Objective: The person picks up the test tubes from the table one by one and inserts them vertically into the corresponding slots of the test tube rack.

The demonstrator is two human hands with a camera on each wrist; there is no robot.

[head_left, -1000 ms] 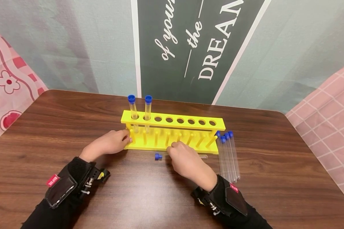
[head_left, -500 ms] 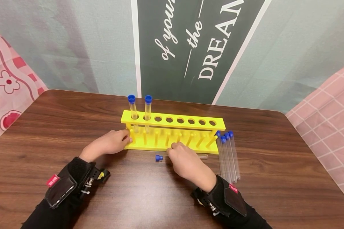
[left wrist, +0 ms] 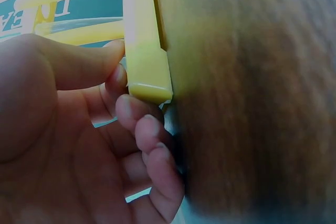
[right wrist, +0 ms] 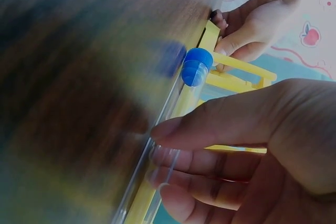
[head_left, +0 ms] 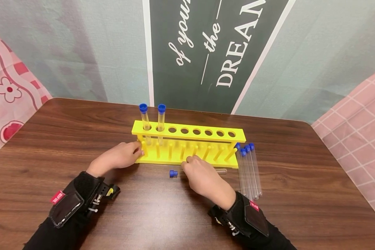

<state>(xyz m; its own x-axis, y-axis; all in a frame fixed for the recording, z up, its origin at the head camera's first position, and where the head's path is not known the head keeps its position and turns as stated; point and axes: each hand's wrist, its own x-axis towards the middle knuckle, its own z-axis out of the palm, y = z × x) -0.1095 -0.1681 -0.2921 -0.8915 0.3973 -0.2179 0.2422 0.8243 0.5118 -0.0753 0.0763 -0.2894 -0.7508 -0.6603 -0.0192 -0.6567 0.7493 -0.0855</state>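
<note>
The left hand (head_left: 118,157) grips the yellow plastic test-tube rack (head_left: 187,144) by its end post, steadying it, while beside it the right hand (head_left: 203,177) pinches a clear blue-capped test tube (head_left: 174,172) lying on the wooden tabletop (head_left: 81,132) just beneath its fingers.

The right hand (head_left: 203,177) has drawn back a very little toward the near edge of the table (head_left: 50,139), and the blue-capped tube (head_left: 174,173) under it has shifted a hair to the right.

Black sleeves (head_left: 50,232) — black wrist straps (head_left: 65,206), red tags.
</note>
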